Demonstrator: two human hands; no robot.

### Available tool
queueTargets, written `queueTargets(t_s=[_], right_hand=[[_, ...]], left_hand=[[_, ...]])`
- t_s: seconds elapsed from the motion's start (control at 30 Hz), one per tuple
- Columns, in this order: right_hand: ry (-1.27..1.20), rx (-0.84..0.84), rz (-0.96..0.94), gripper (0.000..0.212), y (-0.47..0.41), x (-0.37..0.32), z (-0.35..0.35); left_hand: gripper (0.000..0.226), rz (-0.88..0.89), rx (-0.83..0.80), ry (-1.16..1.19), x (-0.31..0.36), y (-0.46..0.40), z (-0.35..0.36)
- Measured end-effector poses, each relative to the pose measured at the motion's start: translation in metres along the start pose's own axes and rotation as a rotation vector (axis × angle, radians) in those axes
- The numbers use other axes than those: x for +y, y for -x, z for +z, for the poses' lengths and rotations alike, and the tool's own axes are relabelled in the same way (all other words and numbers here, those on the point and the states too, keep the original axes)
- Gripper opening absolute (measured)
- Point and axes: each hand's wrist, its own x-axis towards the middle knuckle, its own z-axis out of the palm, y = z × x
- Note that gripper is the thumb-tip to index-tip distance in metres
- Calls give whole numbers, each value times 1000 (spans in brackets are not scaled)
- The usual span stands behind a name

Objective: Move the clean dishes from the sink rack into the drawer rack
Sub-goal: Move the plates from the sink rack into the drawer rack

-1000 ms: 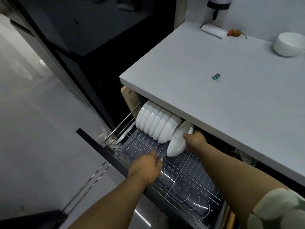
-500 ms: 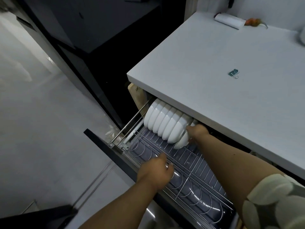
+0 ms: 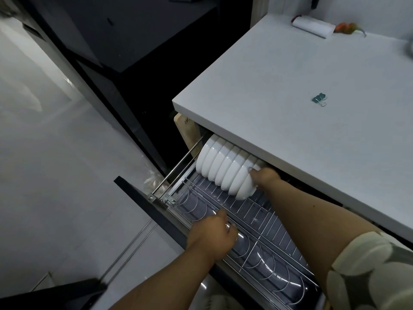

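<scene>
The wire drawer rack [image 3: 261,222] is pulled out from under the white counter. A row of several white bowls [image 3: 220,166] stands on edge at its back left. My right hand [image 3: 264,176] grips the last white bowl [image 3: 244,189] at the right end of that row, pressed against the others. My left hand [image 3: 212,234] rests on the rack's front rail, its fingers curled over the wire. The back of the rack is hidden under the counter.
The white counter [image 3: 290,104] overhangs the drawer; on it lie a teal binder clip [image 3: 319,100], a white roll [image 3: 311,26] and a red chilli [image 3: 347,27]. A wooden board [image 3: 186,128] stands left of the drawer. Dark cabinets lie to the far left, pale floor below.
My right hand has pushed the tilted bowl back and up against the row of bowls. My left hand has stayed on the rack's front rail. The camera has shifted right and down.
</scene>
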Motion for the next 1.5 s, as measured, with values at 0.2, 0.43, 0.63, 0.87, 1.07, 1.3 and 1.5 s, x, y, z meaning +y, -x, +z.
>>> queueTargets(t_s=[0.2,0.43,0.63,0.87,1.07,1.3,1.5], right_hand=[[-129,59,22,57,22,14,1],[-381,-73,8,27,62,34,-9],[-570,-118,-28,25,122,46,-37],[-713,-52,-85,24,196,85,-83],[-842,39,-37,28,245,139,-122],[-965,179,-17,27,292,205,-173],[-1080,332,-3,23,331,280,-222]], left_hand=[[29,-45,-20,13,3,0,-3],[16,-117,-35,259,12,8,-15],[10,-74,47,532,50,26,-21],[9,25,45,651,113,71,-18],[11,107,-18,634,165,107,-4],[13,252,-99,570,239,135,21],[14,371,-202,536,320,157,59]])
